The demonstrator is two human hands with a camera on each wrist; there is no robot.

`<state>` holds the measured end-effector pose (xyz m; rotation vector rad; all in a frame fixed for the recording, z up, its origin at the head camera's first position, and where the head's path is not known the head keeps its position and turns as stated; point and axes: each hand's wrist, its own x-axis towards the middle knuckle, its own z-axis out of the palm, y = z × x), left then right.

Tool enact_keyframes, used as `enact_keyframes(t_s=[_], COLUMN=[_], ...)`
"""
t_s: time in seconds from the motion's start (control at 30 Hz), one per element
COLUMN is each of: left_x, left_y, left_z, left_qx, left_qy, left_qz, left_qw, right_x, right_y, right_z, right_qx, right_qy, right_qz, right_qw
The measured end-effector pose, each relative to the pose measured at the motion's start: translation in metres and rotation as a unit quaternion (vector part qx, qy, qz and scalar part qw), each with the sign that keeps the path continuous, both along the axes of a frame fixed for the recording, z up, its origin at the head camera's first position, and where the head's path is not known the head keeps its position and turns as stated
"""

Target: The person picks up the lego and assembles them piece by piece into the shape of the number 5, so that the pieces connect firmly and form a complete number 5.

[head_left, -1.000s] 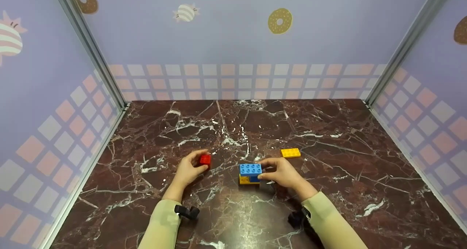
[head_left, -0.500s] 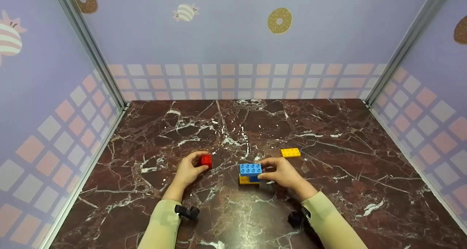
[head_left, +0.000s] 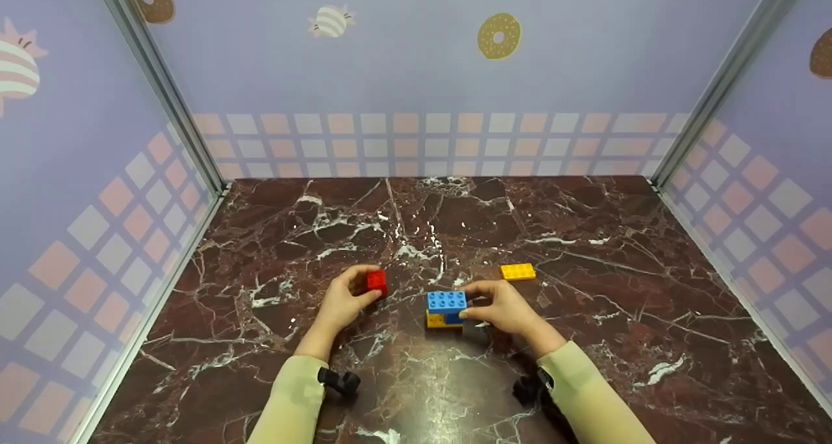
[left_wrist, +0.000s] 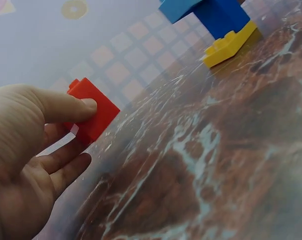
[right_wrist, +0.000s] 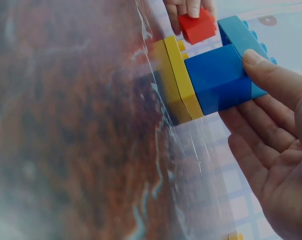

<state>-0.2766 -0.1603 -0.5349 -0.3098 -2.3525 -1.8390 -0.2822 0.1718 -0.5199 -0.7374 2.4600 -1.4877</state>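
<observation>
Red brick (head_left: pixel 376 283), studs up, is pinched between thumb and fingers of the left hand (head_left: pixel 340 301). Right hand (head_left: pixel 510 309) pinches the upper blue part of a blue-and-yellow stack (head_left: pixel 446 301), apart from the brick. Yellow plate (head_left: pixel 517 272) lies beyond.

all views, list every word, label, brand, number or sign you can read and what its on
None: no text can be read in any view.
Red brick, stack of blue and yellow bricks, flat yellow brick: any lettering on the studs is too small to read.
Back wall: only doughnut and sweet pictures and coloured squares, no writing.
</observation>
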Motion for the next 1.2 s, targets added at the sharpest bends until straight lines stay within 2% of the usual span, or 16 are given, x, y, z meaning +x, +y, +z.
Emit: enact_keyframes(t_s=[0.2,0.43,0.67,1.07,1.2], left_x=[0.003,0.007,0.012,0.022,0.024], left_y=[0.009,0.022,0.031,0.051,0.059], left_z=[0.006,0.017,0.023,0.031,0.031], left_qx=[-0.011,0.007,0.007,0.023,0.031], left_qy=[0.014,0.010,0.015,0.059,0.066], left_qz=[-0.015,-0.036,-0.051,-0.083,-0.093], left_qw=[0.9997,0.9993,0.9986,0.9945,0.9930], right_x=[0.000,0.001,0.000,0.000,0.000], right_y=[0.000,-0.001,-0.001,0.000,0.000], right_z=[-0.002,-0.001,-0.002,-0.001,-0.002], right_qx=[-0.002,-0.009,-0.010,-0.002,-0.007], right_qy=[0.002,-0.010,-0.012,-0.001,-0.003], right_qz=[0.001,-0.006,-0.004,0.000,0.001], right_qw=[1.0000,0.9999,0.9999,1.0000,1.0000])
